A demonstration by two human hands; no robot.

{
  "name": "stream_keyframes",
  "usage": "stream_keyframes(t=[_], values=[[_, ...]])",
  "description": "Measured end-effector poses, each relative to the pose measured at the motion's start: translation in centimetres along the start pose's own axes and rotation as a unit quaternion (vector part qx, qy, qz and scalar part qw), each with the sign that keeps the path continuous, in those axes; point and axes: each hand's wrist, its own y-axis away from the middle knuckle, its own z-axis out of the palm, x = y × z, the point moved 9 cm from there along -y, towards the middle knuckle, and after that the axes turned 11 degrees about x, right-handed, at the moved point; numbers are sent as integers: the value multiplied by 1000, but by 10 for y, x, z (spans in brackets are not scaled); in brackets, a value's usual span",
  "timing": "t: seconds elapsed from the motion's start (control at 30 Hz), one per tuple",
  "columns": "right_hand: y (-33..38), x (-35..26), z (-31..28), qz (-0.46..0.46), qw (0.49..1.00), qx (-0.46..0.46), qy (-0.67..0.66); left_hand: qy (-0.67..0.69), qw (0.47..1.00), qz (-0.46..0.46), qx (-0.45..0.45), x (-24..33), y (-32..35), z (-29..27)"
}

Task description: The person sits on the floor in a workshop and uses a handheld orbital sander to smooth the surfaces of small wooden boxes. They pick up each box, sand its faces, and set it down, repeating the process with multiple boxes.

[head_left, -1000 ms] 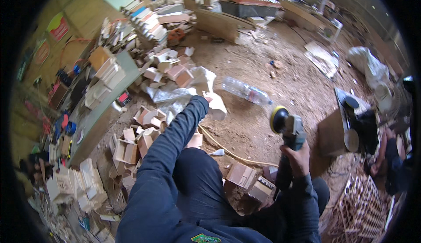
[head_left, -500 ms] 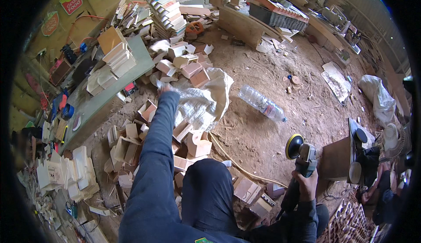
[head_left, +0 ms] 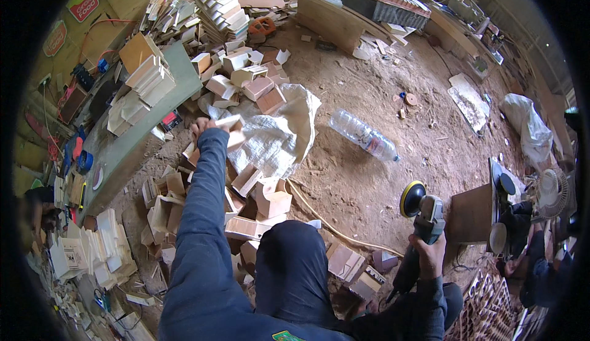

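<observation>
My left hand [head_left: 204, 126] is closed on a small wooden box [head_left: 232, 133], pale along its top edge. It holds the box over the near left side of a crumpled white woven sack [head_left: 270, 139]; the sleeve hides part of the grip. On the right, my right hand [head_left: 429, 255] is wrapped round the body of a power sander [head_left: 428, 221]. The sander's round black pad with a yellow rim [head_left: 413, 199] faces left, touching nothing. More small wooden boxes [head_left: 258, 87] lie heaped beyond the sack, and another heap of boxes [head_left: 166, 212] lies beside my left forearm.
A clear plastic bottle [head_left: 364, 135] lies on the dirt floor right of the sack. A yellowish cord [head_left: 319, 221] curves past my knee. Further right stand a wooden box stand [head_left: 472, 215] and a fan [head_left: 552, 192]. A long board [head_left: 147, 132] with stacked wood runs along the left.
My left hand has come back from the sack's far left edge toward me and now has a wooden box in it. The right hand keeps the sander in place. The view has shifted slightly.
</observation>
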Motion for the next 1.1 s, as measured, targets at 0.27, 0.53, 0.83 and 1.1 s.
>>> stream_keyframes(t=[0.27,0.53,0.83,1.1], values=[[-5,-1,-1,-35,999,-12,5,151,951,214,-162,135,65,-24],[-1,1,-16,-43,999,0,-32,292,845,448,-9,232,152,-62],[7,-12,-30,-70,992,78,-65,620,757,190,72,296,164,-114],[8,-10,-31,-74,994,79,-8,586,805,-60,-62,319,226,-16]])
